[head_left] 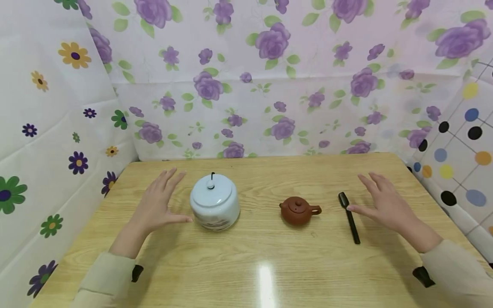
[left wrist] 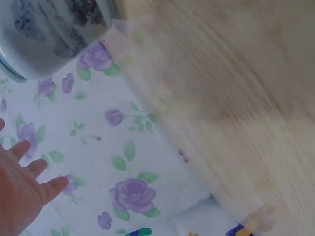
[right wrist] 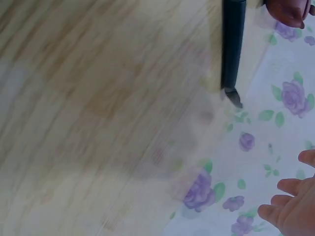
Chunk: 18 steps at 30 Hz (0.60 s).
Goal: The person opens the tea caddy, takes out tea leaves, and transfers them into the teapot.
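A white lidded ceramic jar (head_left: 215,204) stands left of the table's middle, with a round knob and a small dark hooked piece at its lid. Beside it on the left, my left hand (head_left: 155,205) hovers with fingers spread, holding nothing. In the left wrist view the jar (left wrist: 54,34) shows a dark painted pattern. A small reddish-brown teapot (head_left: 295,211) sits right of the middle, handle to the right. Farther right lies a black tea scoop (head_left: 350,220), its hollow end away from me. My right hand (head_left: 389,207) is spread just right of the scoop, holding nothing.
All these things stand on a light wood-grain table (head_left: 254,248) with a bright reflection near its front. A purple-flowered cloth (head_left: 246,102) hangs behind. Flower-print cloth (head_left: 61,141) borders the left side, and a dotted cloth (head_left: 458,158) the right.
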{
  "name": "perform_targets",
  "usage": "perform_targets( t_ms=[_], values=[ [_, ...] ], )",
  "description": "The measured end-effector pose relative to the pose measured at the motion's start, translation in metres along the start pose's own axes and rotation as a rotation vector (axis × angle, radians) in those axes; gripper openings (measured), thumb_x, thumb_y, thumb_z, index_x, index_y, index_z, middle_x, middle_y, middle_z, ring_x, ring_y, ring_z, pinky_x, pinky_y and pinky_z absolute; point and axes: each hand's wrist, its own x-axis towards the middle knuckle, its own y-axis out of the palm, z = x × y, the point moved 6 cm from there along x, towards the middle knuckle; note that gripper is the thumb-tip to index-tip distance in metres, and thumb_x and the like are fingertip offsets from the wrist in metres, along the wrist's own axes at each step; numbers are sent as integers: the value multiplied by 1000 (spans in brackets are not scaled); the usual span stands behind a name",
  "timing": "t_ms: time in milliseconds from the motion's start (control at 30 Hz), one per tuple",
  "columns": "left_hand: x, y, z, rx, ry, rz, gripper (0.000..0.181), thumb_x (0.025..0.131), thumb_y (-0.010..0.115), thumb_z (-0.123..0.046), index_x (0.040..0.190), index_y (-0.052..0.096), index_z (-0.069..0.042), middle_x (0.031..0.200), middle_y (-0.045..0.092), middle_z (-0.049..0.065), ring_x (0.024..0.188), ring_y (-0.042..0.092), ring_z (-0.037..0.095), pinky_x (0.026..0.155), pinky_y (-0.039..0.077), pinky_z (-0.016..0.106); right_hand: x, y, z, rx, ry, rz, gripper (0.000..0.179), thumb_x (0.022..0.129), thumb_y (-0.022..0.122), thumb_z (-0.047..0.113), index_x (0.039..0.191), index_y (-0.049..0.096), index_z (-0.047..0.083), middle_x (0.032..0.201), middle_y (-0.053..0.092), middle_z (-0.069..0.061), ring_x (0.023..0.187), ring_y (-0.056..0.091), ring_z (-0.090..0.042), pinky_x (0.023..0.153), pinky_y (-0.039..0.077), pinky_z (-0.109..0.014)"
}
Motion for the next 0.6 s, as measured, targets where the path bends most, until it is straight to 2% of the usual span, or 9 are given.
perform_targets(
  t_ms=[167,300,467,600],
  values=[
    [3,-7,-10,-37,37,-109,114,59,65,-80,148,32,-17,148,33,22,132,31,48,100,25,73,4,-3,14,38,-11,-26,99,79,71,52,149,24,1,146,26,-33,131,23,-54,94,29,-72],
    [6,-11,-22,-81,60,-172,114,61,57,-85,146,36,-13,146,37,21,129,38,45,96,32,70,6,-5,31,67,-43,-44,96,78,74,49,147,29,-2,144,31,-32,129,28,-54,94,31,-71],
    [13,-16,-38,-129,78,-227,114,64,49,-87,143,39,-4,143,40,22,128,40,44,98,34,67,13,-9,47,64,-108,-95,91,77,75,46,143,36,-2,141,36,-30,127,34,-51,94,34,-68],
    [21,-19,-51,-168,93,-246,114,64,50,-85,142,40,-2,143,41,22,129,39,43,101,35,64,21,-13,56,85,-128,-113,88,77,76,44,142,38,-1,141,38,-28,126,35,-49,94,35,-67]
  ],
)
